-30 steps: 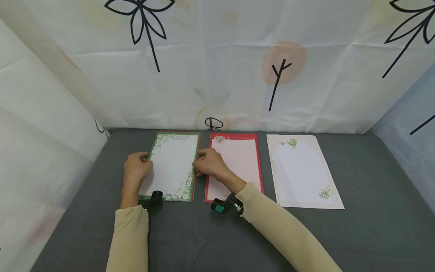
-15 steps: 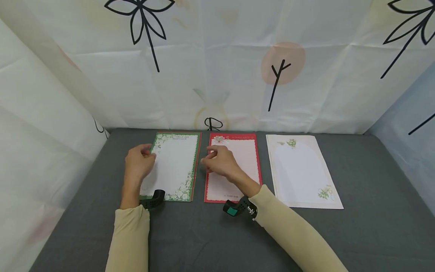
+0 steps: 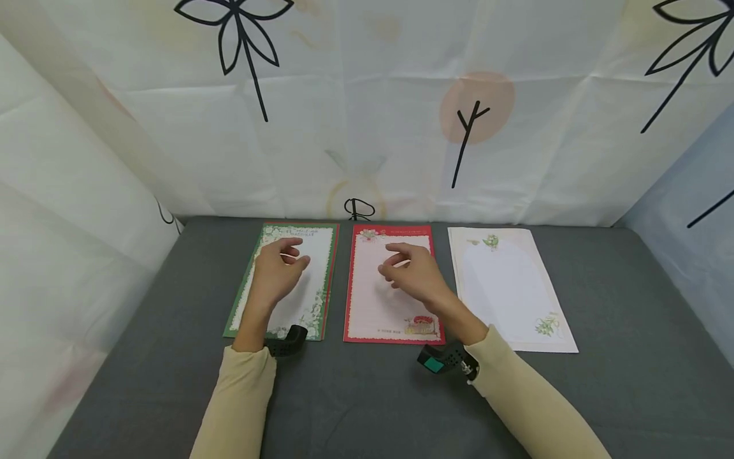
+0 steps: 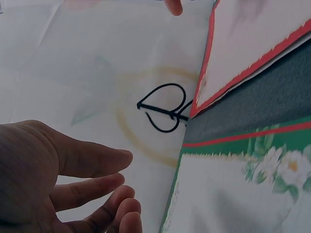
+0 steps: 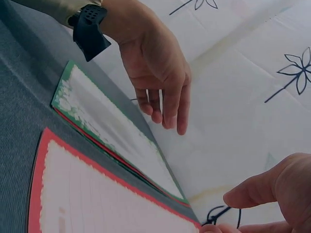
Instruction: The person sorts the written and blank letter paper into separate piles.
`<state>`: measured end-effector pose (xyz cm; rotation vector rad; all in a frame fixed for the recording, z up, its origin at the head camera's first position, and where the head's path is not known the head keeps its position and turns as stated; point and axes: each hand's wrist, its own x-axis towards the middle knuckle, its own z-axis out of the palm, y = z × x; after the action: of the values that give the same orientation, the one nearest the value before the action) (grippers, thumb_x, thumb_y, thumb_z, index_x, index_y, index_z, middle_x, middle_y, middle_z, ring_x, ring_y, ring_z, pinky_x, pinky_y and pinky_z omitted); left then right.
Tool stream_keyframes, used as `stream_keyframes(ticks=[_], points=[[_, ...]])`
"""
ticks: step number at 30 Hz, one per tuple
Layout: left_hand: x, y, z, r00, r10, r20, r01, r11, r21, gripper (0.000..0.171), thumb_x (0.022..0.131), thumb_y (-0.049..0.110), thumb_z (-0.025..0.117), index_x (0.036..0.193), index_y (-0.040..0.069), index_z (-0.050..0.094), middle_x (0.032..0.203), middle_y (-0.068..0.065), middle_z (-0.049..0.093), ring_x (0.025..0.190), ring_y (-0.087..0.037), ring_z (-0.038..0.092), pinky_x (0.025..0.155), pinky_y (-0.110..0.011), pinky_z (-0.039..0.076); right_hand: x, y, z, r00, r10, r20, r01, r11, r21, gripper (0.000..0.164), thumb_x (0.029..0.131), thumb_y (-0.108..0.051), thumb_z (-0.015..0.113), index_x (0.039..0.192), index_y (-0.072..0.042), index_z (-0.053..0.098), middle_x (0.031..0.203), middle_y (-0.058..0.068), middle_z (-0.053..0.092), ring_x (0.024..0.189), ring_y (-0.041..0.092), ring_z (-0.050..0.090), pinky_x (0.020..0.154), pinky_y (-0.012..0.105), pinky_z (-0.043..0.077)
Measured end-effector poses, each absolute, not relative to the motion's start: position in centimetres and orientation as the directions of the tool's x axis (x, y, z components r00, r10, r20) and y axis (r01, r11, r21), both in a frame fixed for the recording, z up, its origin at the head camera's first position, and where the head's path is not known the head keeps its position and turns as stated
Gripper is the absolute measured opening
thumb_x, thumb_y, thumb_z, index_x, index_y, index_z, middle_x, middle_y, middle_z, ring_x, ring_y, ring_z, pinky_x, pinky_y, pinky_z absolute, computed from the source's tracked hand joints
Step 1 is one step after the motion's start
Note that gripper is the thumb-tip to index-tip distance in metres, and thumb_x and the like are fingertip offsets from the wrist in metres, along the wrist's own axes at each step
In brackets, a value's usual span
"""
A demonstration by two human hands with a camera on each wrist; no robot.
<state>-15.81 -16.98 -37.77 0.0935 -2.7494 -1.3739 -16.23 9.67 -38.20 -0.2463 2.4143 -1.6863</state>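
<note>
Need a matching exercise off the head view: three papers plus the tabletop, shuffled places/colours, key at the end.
Things
1. Green-bordered floral paper
2. Red-bordered lined paper
3. Leaf-sprig paper
4. Tabletop

Places/colours
A. Right end of the row
B. Left end of the row, left hand above it
C. Dark grey, under the row
D. Middle of the row, right hand above it

Pairs: 1-B, 2-D, 3-A, 4-C

Green-edged sheet (image 3: pixel 308 287) flat beside red-edged sheet (image 3: pixel 383 303)

Wrist views dim, perhaps slightly soft.
</note>
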Motion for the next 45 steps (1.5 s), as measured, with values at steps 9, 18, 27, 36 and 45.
stream_keyframes(ticks=[9,18,27,36,45], points=[[-15.7,-13.6,-38.7,-0.999,0.044,0.018,0.039,0.556,0.830,0.044,0.095,0.008,0.068,0.136,-0.004,0.059,0.112,-0.022,0.060,0.103,-0.035,0.059,0.082,-0.048,0.051,-15.4,13.5,-38.8,-0.984,-0.180,-0.002,-0.069,0.386,-0.920,0.052,0.092,-0.006,0.071,0.140,0.006,0.055,0.106,0.021,0.067,0.087,0.039,0.069,0.072,0.041,0.060],[-15.4,-11.2,-39.8,-0.996,0.094,0.010,0.060,0.554,0.830,0.045,0.094,0.010,0.071,0.135,-0.004,0.061,0.108,-0.017,0.061,0.098,-0.030,0.057,0.082,-0.044,0.049,-14.5,16.6,-39.7,-0.991,-0.126,0.047,-0.100,0.457,-0.884,0.053,0.091,-0.005,0.073,0.139,0.007,0.055,0.111,0.023,0.067,0.095,0.033,0.068,0.071,0.027,0.053],[-15.2,-10.2,-40.6,-0.996,0.080,0.029,0.072,0.617,0.784,0.050,0.090,0.011,0.076,0.134,-0.005,0.061,0.105,-0.016,0.060,0.095,-0.030,0.057,0.080,-0.045,0.048,-14.4,17.3,-40.0,-0.988,-0.149,0.029,-0.109,0.565,-0.818,0.062,0.088,-0.009,0.077,0.141,0.010,0.051,0.116,0.024,0.065,0.100,0.035,0.065,0.075,0.038,0.052],[-15.5,-10.2,-41.3,-0.995,0.097,0.009,0.069,0.635,0.769,0.052,0.089,0.011,0.073,0.136,-0.008,0.059,0.106,-0.017,0.058,0.098,-0.031,0.059,0.081,-0.047,0.049,-14.6,17.4,-40.6,-0.979,-0.187,-0.075,-0.063,0.642,-0.764,0.070,0.090,-0.017,0.076,0.146,0.011,0.044,0.125,0.025,0.060,0.110,0.038,0.058,0.087,0.050,0.050],[-15.5,-10.0,-41.8,-0.994,0.109,0.009,0.080,0.667,0.741,0.054,0.087,0.013,0.074,0.134,-0.009,0.060,0.107,-0.020,0.057,0.094,-0.030,0.057,0.074,-0.044,0.049,-14.6,17.4,-41.3,-0.977,-0.206,-0.058,-0.096,0.664,-0.742,0.070,0.088,-0.018,0.076,0.145,0.010,0.046,0.121,0.024,0.055,0.108,0.037,0.056,0.089,0.051,0.047]])
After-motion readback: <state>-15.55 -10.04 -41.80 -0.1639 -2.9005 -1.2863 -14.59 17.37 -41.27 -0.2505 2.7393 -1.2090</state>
